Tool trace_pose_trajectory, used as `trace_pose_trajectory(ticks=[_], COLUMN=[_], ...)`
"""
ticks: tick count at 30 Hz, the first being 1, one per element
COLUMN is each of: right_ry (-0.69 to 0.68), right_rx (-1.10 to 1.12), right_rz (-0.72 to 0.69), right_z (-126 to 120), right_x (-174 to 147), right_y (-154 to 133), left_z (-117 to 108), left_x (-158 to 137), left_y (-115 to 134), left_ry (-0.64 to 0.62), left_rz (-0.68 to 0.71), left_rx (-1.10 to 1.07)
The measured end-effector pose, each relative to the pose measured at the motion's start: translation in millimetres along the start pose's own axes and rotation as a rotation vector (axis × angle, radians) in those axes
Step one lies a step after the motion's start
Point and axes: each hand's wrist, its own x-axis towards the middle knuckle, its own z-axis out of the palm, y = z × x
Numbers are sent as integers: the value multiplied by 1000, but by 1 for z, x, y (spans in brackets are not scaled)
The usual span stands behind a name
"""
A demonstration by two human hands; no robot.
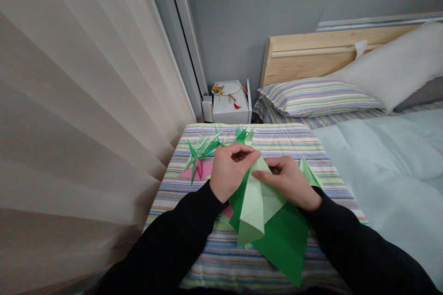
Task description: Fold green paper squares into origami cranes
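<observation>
A light green sheet of paper (254,203), partly folded, is held up between my two hands. My left hand (230,168) pinches its top corner with thumb and forefinger. Lower on its right edge, my right hand (289,179) grips the same sheet, thumb in front. Below it lies a dark green sheet of paper (284,239) on the striped cloth (214,265). Folded green paper pieces (204,146) with pointed tips stand beyond my left hand, and a pink folded piece (199,170) sits beside them. Another light green folded piece (309,173) is just past my right hand.
A small white cabinet (230,113) with a round plate and small trinkets stands against the wall. To the right is a bed with a pale blue quilt (398,152), a striped pillow (321,97) and a wooden headboard (304,64). A pleated curtain (86,101) hangs along the left.
</observation>
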Motion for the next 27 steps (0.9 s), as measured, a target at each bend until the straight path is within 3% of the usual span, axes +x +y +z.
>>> trace_pose_trajectory(ticks=[13, 16, 18, 20, 23, 27], right_ry=[-34, 87, 229, 269, 158, 20], right_rx=[105, 162, 102, -15, -82, -6], right_rz=[15, -97, -218, -284, -253, -201], right_z=[0, 1, 2, 2, -2, -6], right_x=[0, 1, 1, 0, -2, -2], right_y=[2, 5, 6, 6, 2, -3], left_z=[-3, -4, -6, -7, -8, -6], left_x=[1, 3, 5, 6, 8, 6], left_y=[2, -1, -2, -3, -3, -2], left_ry=[-74, -43, -2, 17, 1, 7], left_rz=[-132, -144, -133, -114, -89, -45], left_rx=[-90, -118, -117, -104, -75, -36])
